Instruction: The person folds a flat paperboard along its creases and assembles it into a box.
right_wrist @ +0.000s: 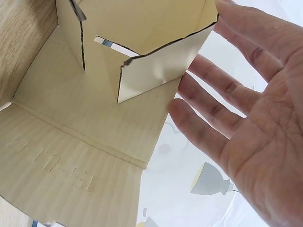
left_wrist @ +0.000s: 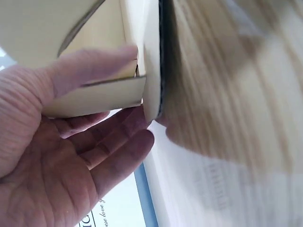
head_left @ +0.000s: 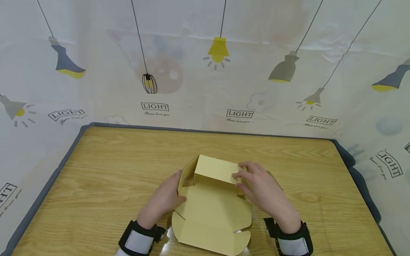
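Note:
A partly folded yellowish cardboard box (head_left: 217,204) lies on the table, its back wall (head_left: 216,169) raised and its long lid panel (head_left: 205,236) spread toward the person. My left hand (head_left: 164,195) grips the box's left side. In the left wrist view the thumb (left_wrist: 90,66) lies over a small flap (left_wrist: 109,94), with the other fingers below it. My right hand (head_left: 261,186) is at the back right corner, fingertips touching the back wall. The right wrist view shows its fingers (right_wrist: 213,109) fairly straight beside a short upright flap (right_wrist: 161,66).
The wood-grain table (head_left: 112,170) has a dark grey edge (head_left: 64,163). Behind and beside it hangs a white cloth (head_left: 192,117) printed with lamps and lettering. Black straps with white patches (head_left: 139,241) circle both wrists.

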`<act>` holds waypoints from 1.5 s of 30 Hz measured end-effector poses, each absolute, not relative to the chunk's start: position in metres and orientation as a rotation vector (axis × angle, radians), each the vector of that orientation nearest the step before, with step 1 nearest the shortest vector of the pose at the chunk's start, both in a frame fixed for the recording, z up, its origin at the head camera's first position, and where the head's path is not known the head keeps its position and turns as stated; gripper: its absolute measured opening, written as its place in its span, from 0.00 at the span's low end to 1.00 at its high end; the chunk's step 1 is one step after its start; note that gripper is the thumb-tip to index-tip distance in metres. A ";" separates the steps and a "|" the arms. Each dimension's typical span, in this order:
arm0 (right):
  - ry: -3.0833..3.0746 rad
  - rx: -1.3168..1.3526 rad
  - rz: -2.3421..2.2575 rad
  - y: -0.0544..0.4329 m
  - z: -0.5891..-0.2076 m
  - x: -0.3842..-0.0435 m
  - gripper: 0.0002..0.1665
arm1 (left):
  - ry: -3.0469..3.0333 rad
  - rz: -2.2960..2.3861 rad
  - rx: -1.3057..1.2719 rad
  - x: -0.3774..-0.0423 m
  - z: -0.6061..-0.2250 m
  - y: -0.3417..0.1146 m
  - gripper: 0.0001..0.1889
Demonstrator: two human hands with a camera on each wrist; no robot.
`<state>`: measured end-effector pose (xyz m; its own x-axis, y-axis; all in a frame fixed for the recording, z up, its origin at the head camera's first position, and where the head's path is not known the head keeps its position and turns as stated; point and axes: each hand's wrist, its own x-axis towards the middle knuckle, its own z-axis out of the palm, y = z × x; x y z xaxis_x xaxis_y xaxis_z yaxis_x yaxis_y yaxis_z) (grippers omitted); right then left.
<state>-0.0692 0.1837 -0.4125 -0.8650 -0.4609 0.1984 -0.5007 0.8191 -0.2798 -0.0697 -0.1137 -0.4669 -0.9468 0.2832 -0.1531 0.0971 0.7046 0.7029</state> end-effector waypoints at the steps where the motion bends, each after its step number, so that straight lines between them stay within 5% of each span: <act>1: -2.878 0.765 0.495 0.184 -0.413 -0.069 0.13 | 2.642 1.088 0.302 -0.071 -0.467 -0.115 0.47; 9: -2.879 0.762 0.501 0.184 -0.413 -0.070 0.13 | 2.403 1.247 0.359 -0.079 -0.461 -0.130 0.59; 27: -2.879 0.771 0.534 0.186 -0.414 -0.070 0.13 | 2.352 1.259 0.402 -0.077 -0.443 -0.136 0.54; 45: -2.881 0.828 0.489 0.182 -0.412 -0.068 0.14 | 2.488 1.271 0.325 -0.074 -0.440 -0.120 0.32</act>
<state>-0.0680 0.1823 -0.4124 -0.8464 -0.4989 0.1864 -0.5324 0.8001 -0.2762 -0.0739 -0.1205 -0.4403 -0.9204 0.3449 -0.1841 0.0532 0.5769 0.8151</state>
